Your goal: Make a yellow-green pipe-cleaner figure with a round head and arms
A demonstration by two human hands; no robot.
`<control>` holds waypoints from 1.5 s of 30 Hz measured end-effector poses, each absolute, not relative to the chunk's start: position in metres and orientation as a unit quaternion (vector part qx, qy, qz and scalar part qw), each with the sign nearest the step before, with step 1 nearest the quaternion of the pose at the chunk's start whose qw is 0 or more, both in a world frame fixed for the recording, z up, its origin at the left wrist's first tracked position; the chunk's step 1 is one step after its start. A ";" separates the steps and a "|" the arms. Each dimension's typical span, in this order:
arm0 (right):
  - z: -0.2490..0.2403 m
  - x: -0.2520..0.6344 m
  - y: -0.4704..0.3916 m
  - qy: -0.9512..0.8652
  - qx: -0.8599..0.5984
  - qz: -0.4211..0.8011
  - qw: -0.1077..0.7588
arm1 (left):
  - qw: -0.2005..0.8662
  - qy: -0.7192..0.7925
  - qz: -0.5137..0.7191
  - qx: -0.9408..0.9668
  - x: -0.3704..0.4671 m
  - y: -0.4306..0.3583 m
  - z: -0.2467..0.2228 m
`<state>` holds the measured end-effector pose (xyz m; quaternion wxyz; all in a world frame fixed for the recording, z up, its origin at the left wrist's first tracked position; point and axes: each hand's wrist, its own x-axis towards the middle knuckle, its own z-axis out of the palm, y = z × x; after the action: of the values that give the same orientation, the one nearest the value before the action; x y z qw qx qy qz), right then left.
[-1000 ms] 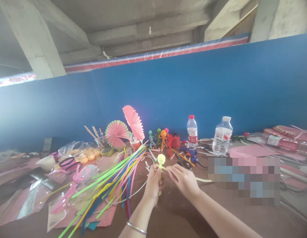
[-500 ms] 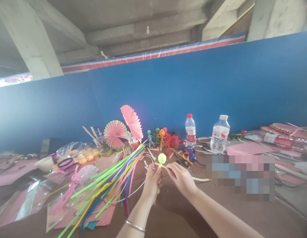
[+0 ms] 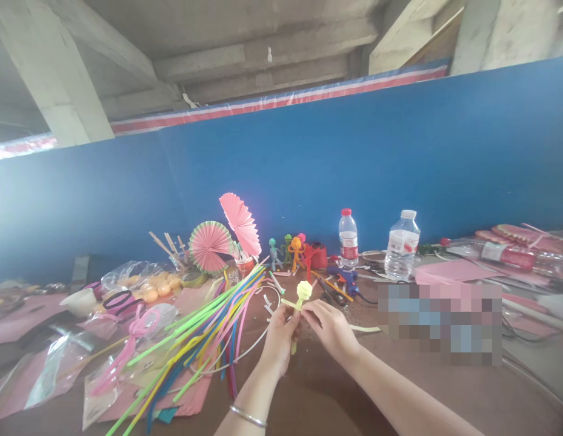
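Observation:
A small pale yellow pipe-cleaner figure with a round coiled head stands up between my two hands above the brown table. My left hand is closed around its body, and the lower ends stick out below the fingers. One yellow arm points out to the left over that hand. With fingertips pinched together, my right hand grips the figure's right side just under the head. Behind stand several finished-looking figures, among them an orange one and a red one.
Left of my hands lies a fanned bundle of coloured pipe cleaners. Pink paper fans stand behind it. Two water bottles, one red-capped and one white-capped, stand at the back right. A blue glue gun lies before them.
The yellow figure's head has tilted and shifted slightly right, and its left arm now shows longer. Both hands keep their hold, nearly in place.

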<state>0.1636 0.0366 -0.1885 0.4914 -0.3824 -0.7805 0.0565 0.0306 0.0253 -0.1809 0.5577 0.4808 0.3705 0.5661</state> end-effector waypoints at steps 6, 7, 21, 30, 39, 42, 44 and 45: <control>-0.187 0.163 0.033 -0.785 -0.377 0.060 0.487 | 0.564 0.351 0.574 0.479 0.032 0.025 -0.179; -0.186 0.163 0.033 -0.786 -0.378 0.059 0.487 | 0.565 0.351 0.574 0.479 0.032 0.025 -0.179; -0.187 0.164 0.033 -0.801 -0.365 0.039 0.473 | 0.552 0.376 0.566 0.483 0.031 0.028 -0.183; -0.188 0.164 0.034 -0.792 -0.378 0.022 0.480 | 0.541 0.405 0.553 0.487 0.028 0.032 -0.187; -0.188 0.164 0.034 -0.788 -0.385 0.008 0.481 | 0.546 0.402 0.553 0.484 0.029 0.030 -0.183; -0.188 0.164 0.034 -0.789 -0.385 0.003 0.479 | 0.552 0.400 0.553 0.479 0.029 0.029 -0.182; -0.188 0.164 0.034 -0.790 -0.384 0.001 0.478 | 0.556 0.398 0.553 0.476 0.028 0.029 -0.181; -0.187 0.164 0.034 -0.790 -0.383 0.000 0.478 | 0.557 0.398 0.553 0.474 0.028 0.028 -0.180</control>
<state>0.1636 0.0335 -0.1873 0.4782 -0.3831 -0.7903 0.0000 0.0282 0.0284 -0.1804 0.5573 0.4743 0.3978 0.5535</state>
